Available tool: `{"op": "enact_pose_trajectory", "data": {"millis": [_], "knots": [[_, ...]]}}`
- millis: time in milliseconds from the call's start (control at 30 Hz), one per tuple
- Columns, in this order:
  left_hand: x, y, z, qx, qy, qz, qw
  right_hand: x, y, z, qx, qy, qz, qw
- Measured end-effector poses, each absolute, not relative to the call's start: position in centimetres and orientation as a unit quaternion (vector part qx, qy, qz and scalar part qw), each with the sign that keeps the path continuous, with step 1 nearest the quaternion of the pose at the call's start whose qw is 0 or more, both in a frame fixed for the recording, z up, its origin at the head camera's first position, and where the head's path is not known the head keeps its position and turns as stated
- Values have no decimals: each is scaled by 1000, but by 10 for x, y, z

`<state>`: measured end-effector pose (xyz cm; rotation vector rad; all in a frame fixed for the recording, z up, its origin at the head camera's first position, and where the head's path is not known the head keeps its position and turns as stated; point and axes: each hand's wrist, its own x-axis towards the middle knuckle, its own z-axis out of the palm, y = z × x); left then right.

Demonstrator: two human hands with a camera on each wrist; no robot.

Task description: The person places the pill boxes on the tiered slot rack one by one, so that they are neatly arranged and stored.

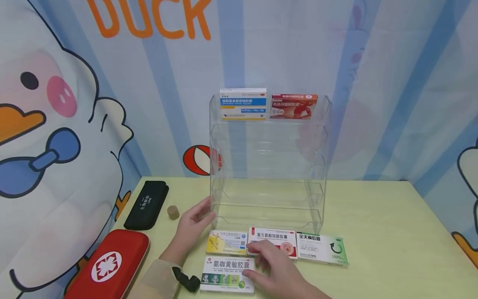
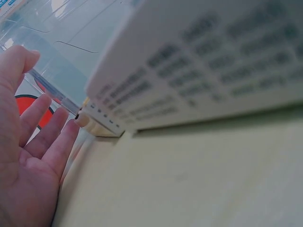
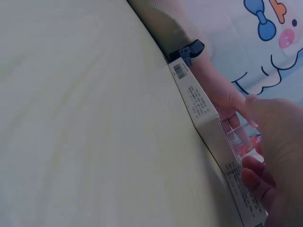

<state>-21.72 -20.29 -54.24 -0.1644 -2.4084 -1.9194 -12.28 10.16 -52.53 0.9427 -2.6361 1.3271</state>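
Observation:
My left hand (image 1: 194, 222) is at the lower left side of a clear tiered display rack (image 1: 267, 191), its fingers loosely extended in the left wrist view. Over the medicine boxes in front of the rack hovers my right hand (image 1: 276, 270), fingers loosely bent and gripping nothing visible. Its thumb lies over the edge of a white-green box (image 1: 224, 276). Behind that are a yellow-white box (image 1: 224, 243), a red-white box (image 1: 276, 236) partly hidden by the right fingers, and a green-white box (image 1: 325, 249). A blue-white box (image 1: 242, 106) and a red box (image 1: 293, 107) stand in the rack's top tier.
A red zip case (image 1: 108, 265) with a white emblem lies at the table's left edge. Beyond it are a black case (image 1: 146, 205) and a small wooden cylinder (image 1: 173, 212). A printed duck curtain (image 1: 179, 83) hangs behind the pale yellow table (image 1: 381, 224).

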Motion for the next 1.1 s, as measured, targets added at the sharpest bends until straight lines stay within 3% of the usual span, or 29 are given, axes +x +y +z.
{"op": "enact_pose_trajectory", "data": {"millis": [300, 800, 1100], "knots": [[-217, -203, -542, -55, -779, -624, 27, -118, 98, -517, 294, -897, 327, -45], [-217, -203, -541, -45, -781, -622, 25, -122, 101, -521, 323, -881, 339, -73], [-217, -202, -542, -49, -779, -625, 28, -120, 100, -513, 273, -887, 337, -159]]}}
